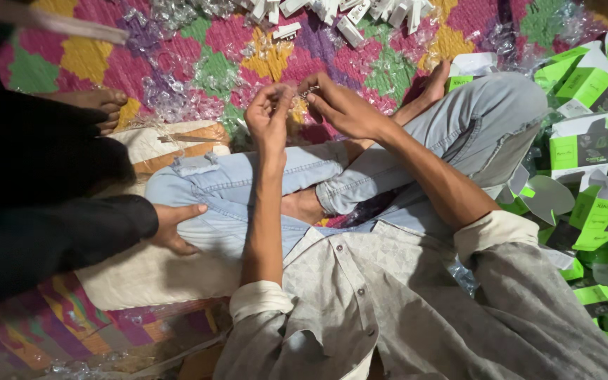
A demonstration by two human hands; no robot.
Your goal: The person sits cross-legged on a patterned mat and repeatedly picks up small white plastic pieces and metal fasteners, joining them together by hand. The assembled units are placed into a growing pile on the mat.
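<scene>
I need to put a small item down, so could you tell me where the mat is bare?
Barest: mat above the co-worker's foot. Crowded: green boxes at right, white pieces at top, clear wrappers by the left hand.

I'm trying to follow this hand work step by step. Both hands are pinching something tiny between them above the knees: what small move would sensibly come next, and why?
Probably a gentle pull apart. The left hand and right hand pinch a small shiny piece from opposite ends, fingertips nearly meeting; what it is, I cannot tell. Torn clear wrappers litter the mat, suggesting unwrapping.
</scene>
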